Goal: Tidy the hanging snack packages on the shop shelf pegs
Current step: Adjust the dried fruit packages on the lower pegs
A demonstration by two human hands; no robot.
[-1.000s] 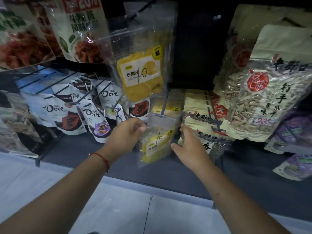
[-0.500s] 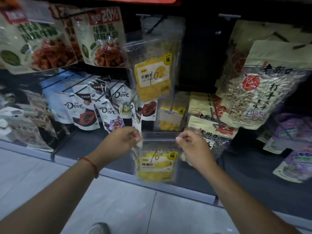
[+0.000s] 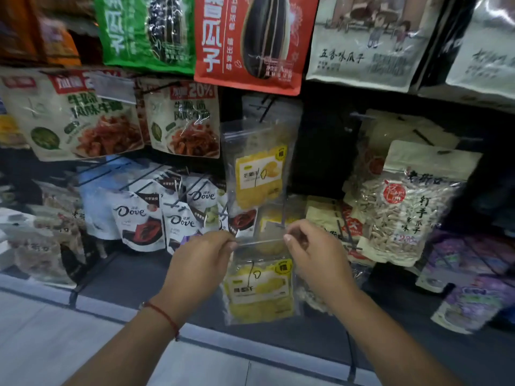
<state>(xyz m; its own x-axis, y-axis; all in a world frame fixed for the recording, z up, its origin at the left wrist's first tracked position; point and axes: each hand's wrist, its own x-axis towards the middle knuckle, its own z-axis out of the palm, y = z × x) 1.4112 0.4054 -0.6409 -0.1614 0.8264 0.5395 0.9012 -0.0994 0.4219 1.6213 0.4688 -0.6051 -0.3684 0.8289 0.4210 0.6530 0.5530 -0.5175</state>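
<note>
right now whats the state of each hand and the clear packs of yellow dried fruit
left hand: pinches the top left corner of the lower pack
right hand: pinches its top right corner
lower clear pack of yellow dried fruit: off the peg, held upright
upper clear pack of yellow dried fruit: hanging on its peg

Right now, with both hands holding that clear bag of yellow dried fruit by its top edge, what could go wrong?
1. The left hand and right hand only pinch the top corners of the clear dried-fruit bag, so it could slip and fall to the floor.
2. Bare peg tips stick out right by the knuckles and might scratch them or snag the bag.
3. The hanging mango bag just above could get knocked when lifting.
</note>
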